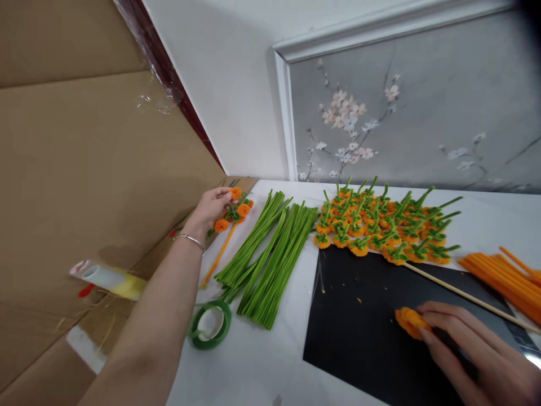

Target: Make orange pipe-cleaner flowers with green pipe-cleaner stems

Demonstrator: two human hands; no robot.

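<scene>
My right hand pinches a small orange pipe-cleaner flower between thumb and fingers, just over a black mat. At the far left of the table, my left hand, with a bangle at the wrist, has its fingers closed at an orange flower. Beside it lies a cluster of orange flowers with green parts, partly covered by the hand. Two bundles of green pipe cleaners lie right of that cluster. An orange pipe cleaner extends toward me below the left hand.
Rows of orange flowers with green stems stand behind the mat. A wooden stick crosses it. Orange pipe cleaners lie at right, green tape rolls at front left. Cardboard stands left; a framed floral panel backs the table.
</scene>
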